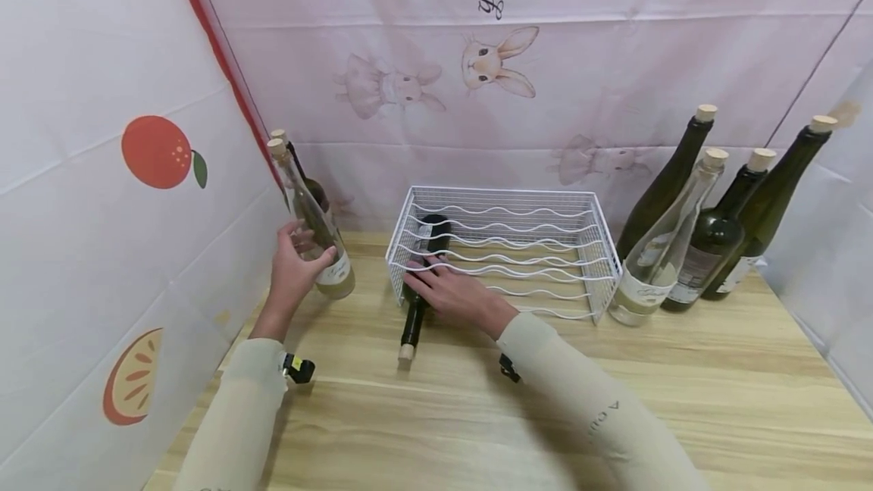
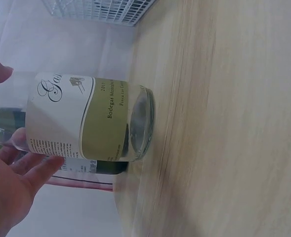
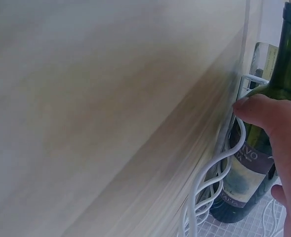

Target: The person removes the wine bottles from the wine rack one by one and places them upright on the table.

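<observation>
My right hand [image 1: 458,295] grips a dark green wine bottle [image 1: 414,322] at its shoulder. That bottle lies in the left end of a white wire rack [image 1: 505,271], base to the back, corked neck sticking out over the front; in the right wrist view the thumb crosses the bottle [image 3: 246,173] beside the wavy wires. On the left, my left hand [image 1: 295,270] curves round a clear corked wine bottle [image 1: 336,279] standing on the table. The left wrist view has its fingers behind the glass and the thumb on the other side, above the white-and-olive label [image 2: 81,118].
Another dark corked bottle [image 1: 315,192] stands behind the clear one, near the left wall. Right of the rack stand a clear bottle [image 1: 655,271] and several dark bottles [image 1: 705,241], all corked. Fabric-covered walls border the wooden table [image 1: 423,430] at the back and sides.
</observation>
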Available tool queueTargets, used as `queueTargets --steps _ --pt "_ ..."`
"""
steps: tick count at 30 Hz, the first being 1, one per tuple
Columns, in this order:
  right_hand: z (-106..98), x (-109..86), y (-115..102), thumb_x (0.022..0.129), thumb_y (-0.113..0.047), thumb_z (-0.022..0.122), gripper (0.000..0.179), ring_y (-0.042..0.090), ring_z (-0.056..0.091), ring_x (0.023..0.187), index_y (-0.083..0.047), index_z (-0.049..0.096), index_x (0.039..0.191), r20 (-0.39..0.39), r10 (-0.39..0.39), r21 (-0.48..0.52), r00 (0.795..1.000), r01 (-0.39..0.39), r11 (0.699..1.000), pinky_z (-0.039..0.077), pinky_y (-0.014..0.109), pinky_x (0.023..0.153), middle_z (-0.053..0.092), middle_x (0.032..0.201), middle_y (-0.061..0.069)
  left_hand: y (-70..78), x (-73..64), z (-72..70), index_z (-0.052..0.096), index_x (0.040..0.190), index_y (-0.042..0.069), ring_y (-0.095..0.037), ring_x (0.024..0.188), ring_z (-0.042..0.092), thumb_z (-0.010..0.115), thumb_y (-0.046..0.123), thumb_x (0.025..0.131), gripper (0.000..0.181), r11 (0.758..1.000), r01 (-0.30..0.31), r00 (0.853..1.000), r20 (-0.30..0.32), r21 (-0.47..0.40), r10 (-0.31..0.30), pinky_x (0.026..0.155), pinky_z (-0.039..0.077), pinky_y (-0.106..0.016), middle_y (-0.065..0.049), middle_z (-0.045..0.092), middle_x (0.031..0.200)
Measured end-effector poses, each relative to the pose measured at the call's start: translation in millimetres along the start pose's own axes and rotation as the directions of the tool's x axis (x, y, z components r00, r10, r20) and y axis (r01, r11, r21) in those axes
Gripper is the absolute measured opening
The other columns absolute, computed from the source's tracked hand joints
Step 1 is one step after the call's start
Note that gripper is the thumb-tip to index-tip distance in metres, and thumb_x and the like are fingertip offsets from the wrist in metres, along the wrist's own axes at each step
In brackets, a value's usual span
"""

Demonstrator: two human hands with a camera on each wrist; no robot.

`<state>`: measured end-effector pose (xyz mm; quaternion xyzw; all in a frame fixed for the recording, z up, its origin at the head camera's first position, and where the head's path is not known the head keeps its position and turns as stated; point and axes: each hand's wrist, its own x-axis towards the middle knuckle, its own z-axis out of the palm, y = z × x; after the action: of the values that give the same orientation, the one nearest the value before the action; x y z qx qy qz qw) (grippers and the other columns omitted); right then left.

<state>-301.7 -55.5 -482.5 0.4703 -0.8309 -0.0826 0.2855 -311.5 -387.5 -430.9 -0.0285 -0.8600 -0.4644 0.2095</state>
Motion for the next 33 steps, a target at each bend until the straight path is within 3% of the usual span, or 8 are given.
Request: queueTargets --steps 5,12,18,24,28,33 --pt "-0.2 7.3 -2.3 0.095 -0.03 0.067 0.074 0.041 0.044 0.149 -0.015 0.036 0.161 0.08 0.008 -0.01 0.997 -0.007 1.0 0.045 0.048 0.119 0.046 0.161 0.009 -1.4 0.0 1.8 0.026 0.157 0.016 -0.038 0.127 0.06 0.078 0.032 0.091 0.086 1.0 -0.004 1.0 -0.012 0.002 0.004 0.101 0.053 -0.055 -0.021 0.055 0.147" --pt "2.3 12.6 -8.9 0.094 -0.035 0.07 0.075 0.039 0.046 0.148 -0.018 0.038 0.159 0.09 0.034 -0.073 0.995 -0.028 0.997 0.049 0.052 0.115 0.05 0.158 0.005 -4.7 0.8 2.6 0.025 0.159 0.018 -0.039 0.13 0.059 0.078 0.036 0.092 0.087 1.0 0.008 1.0 0.002 -0.009 -0.008 0.105 0.052 -0.057 -0.021 0.054 0.149" --pt "4.5 13.9 -14.1 0.1 -0.023 0.06 0.054 0.039 0.055 0.14 -0.013 0.048 0.151 0.004 0.034 -0.194 0.999 -0.033 0.981 0.061 0.044 0.095 0.056 0.149 0.007 -6.2 -0.3 1.7 0.025 0.159 0.019 -0.037 0.13 0.059 0.078 0.039 0.091 0.088 1.0 0.008 1.0 -0.006 0.0 -0.008 0.104 0.051 -0.055 -0.019 0.054 0.15" --pt "5.5 15.5 -18.9 0.103 -0.019 0.046 0.037 0.035 0.067 0.125 -0.013 0.058 0.138 -0.123 0.031 -0.308 0.992 -0.068 0.949 0.063 0.034 0.072 0.065 0.135 0.005 -3.3 -2.4 -0.3 0.024 0.16 0.022 -0.037 0.133 0.057 0.077 0.042 0.092 0.089 1.0 0.022 1.0 0.013 -0.006 -0.022 0.107 0.05 -0.057 -0.018 0.053 0.153" --pt "5.9 16.9 -21.9 0.103 -0.021 0.045 0.033 0.033 0.07 0.117 -0.015 0.062 0.131 -0.169 0.042 -0.339 0.985 -0.098 0.936 0.063 0.035 0.069 0.069 0.124 0.005 0.0 -3.4 -1.6 0.023 0.161 0.023 -0.038 0.135 0.055 0.076 0.044 0.092 0.09 1.0 0.025 0.999 0.03 -0.011 -0.025 0.108 0.049 -0.059 -0.018 0.051 0.156" --pt "3.3 18.2 -24.6 0.103 -0.022 0.049 0.03 0.036 0.069 0.12 -0.016 0.062 0.13 -0.131 0.066 -0.323 0.989 -0.105 0.941 0.065 0.038 0.074 0.068 0.124 0.006 -1.0 -2.2 -2.2 0.022 0.162 0.025 -0.038 0.136 0.055 0.076 0.045 0.092 0.091 1.0 0.029 0.999 0.032 -0.009 -0.029 0.11 0.048 -0.06 -0.018 0.05 0.157"
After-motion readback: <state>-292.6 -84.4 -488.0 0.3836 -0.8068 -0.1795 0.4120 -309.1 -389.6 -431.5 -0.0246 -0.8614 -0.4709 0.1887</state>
